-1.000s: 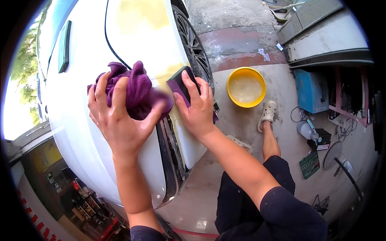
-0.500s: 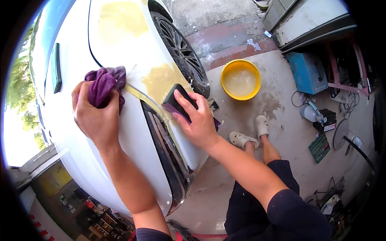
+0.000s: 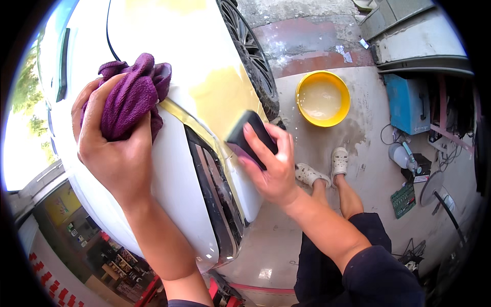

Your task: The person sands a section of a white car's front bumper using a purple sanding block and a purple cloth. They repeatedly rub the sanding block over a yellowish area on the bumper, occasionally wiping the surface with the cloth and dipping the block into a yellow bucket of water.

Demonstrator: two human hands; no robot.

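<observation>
Cloth [image 3: 130,102] in L grip [image 3: 115,159], blk block [image 3: 261,134] under R grip [image 3: 274,169].

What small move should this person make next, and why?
Perhaps slide the dark block lightly up over the yellowish patch: the right hand grips the block by the patch's lower end on the white car, while the left hand holds the purple cloth off to one side.
</observation>
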